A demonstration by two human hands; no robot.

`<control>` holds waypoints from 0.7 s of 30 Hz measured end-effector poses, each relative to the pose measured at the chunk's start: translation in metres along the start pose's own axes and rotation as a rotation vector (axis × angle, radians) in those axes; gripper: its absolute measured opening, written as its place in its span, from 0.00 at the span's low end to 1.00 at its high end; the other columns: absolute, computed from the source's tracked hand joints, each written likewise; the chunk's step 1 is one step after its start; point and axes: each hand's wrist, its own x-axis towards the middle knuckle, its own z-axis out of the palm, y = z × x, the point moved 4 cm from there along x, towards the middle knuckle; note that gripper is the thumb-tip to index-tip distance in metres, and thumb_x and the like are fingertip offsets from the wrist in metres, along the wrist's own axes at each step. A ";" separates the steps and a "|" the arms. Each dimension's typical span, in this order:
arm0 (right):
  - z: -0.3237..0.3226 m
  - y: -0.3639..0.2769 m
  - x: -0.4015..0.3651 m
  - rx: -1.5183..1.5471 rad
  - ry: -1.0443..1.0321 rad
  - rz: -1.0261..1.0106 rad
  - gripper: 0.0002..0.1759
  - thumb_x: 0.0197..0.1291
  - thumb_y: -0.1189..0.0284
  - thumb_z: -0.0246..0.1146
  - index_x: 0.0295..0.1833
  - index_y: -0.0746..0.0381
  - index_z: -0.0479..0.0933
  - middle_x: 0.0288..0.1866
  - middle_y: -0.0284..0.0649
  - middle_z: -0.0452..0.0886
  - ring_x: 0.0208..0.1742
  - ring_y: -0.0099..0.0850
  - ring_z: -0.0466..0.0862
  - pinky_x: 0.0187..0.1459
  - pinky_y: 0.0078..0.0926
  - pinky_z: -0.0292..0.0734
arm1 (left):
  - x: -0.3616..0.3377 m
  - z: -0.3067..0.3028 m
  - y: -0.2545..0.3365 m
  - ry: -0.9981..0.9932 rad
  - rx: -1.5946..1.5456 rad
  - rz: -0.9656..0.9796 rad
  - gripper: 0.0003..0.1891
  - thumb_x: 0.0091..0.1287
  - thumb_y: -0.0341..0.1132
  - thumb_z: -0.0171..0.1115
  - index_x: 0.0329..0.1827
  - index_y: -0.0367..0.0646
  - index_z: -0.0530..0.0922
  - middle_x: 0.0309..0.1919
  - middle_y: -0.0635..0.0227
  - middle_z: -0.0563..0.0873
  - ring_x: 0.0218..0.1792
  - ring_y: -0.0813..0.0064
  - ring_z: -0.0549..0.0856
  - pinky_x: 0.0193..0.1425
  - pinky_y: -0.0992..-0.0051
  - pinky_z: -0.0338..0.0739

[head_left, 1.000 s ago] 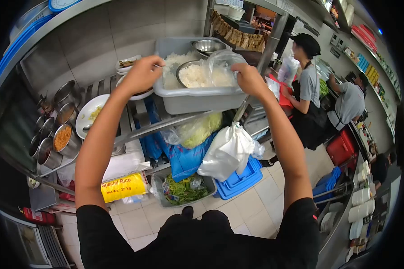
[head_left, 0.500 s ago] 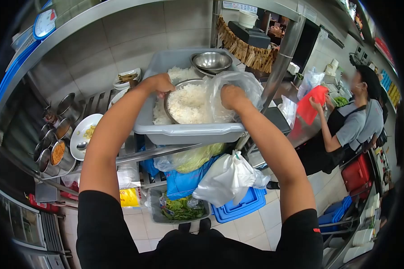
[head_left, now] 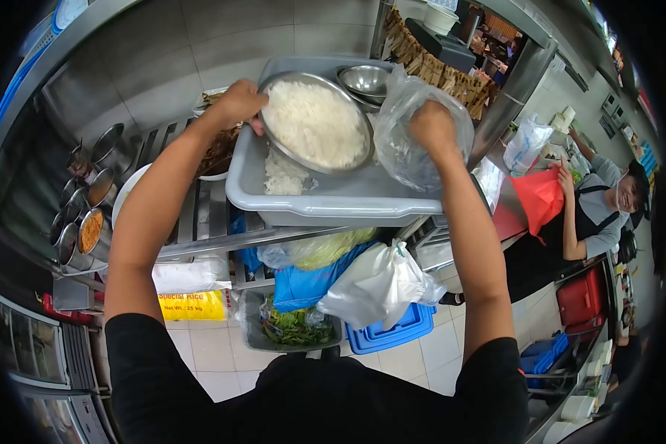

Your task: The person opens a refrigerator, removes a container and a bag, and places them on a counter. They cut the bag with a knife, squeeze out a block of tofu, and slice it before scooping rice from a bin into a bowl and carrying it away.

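My left hand [head_left: 242, 106] grips the rim of a metal bowl heaped with white rice [head_left: 318, 122]. The metal bowl [head_left: 364, 157] is tilted above a grey plastic tub [head_left: 325, 206]. Loose rice [head_left: 283, 175] lies on the tub's floor below it. My right hand [head_left: 433, 126] is inside a clear plastic bag [head_left: 399, 144], with its fingers curled and partly veiled by the film. The bag hangs over the tub's right side. Behind the rice, stacked empty metal bowls [head_left: 364, 80] rest in the tub's back corner.
Metal pots [head_left: 111, 152] and a container of orange food [head_left: 91, 231] stand at left. Below are a white tied bag [head_left: 381, 285], a blue lid [head_left: 396, 333] and a bin of greens [head_left: 296, 325]. At right a co-worker [head_left: 596, 207] holds a red bag [head_left: 536, 200].
The bowl of rice has been lifted and tipped up from the tub by my left hand. My right hand and the clear bag have moved right and up. The co-worker has turned.
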 end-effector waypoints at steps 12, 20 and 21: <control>0.112 -0.076 0.010 0.045 -0.653 -0.660 0.17 0.54 0.67 0.52 0.47 0.64 0.74 0.46 0.50 0.76 0.47 0.43 0.78 0.50 0.39 0.72 | 0.042 -0.006 -0.015 0.463 -0.411 -0.087 0.16 0.60 0.27 0.50 0.43 0.16 0.67 0.35 0.45 0.78 0.24 0.59 0.83 0.28 0.67 0.85; 0.204 -0.097 0.084 -0.355 -0.745 -0.559 0.30 0.61 0.50 0.42 0.63 0.54 0.67 0.64 0.43 0.68 0.65 0.42 0.66 0.65 0.41 0.57 | 0.051 0.007 -0.024 0.566 -0.386 0.006 0.13 0.59 0.26 0.48 0.41 0.20 0.68 0.27 0.47 0.80 0.19 0.63 0.83 0.25 0.67 0.84; 0.242 -0.090 0.104 -0.271 -0.639 -0.552 0.32 0.61 0.50 0.42 0.69 0.52 0.60 0.72 0.41 0.57 0.72 0.39 0.56 0.70 0.36 0.49 | 0.048 0.007 -0.024 0.565 -0.374 0.013 0.13 0.59 0.26 0.48 0.41 0.20 0.68 0.27 0.47 0.80 0.19 0.63 0.83 0.25 0.67 0.84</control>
